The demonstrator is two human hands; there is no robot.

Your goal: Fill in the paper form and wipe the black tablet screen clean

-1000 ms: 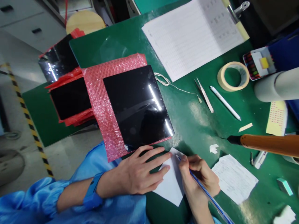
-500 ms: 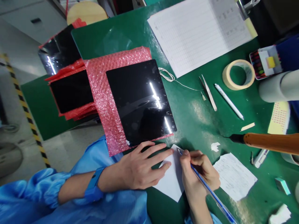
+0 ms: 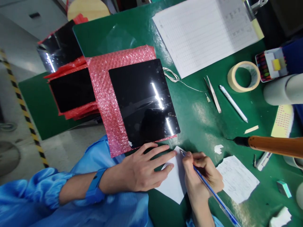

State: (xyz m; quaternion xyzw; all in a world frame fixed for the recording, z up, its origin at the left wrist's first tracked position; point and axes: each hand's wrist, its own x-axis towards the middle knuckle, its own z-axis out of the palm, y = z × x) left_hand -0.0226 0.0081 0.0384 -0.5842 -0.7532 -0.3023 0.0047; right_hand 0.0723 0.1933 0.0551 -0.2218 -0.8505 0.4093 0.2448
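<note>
Left hand [image 3: 142,170] flat, fingers spread, pinning white slip [image 3: 174,186] on green mat [image 3: 201,123] | right hand [image 3: 201,181] clamped around blue pen [image 3: 213,195], tip on slip's upper corner | black panel [image 3: 143,102] on pink bubble wrap [image 3: 104,94] just beyond.

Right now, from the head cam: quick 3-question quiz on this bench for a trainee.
1. The right hand holds: A a brush, B a blue pen, C scissors.
2. True or false: the black panel lies on pink bubble wrap.
3. What do the fingers of the left hand rest on?

Key: 1 B. 2 True. 3 The white paper slip on the green mat.
</note>
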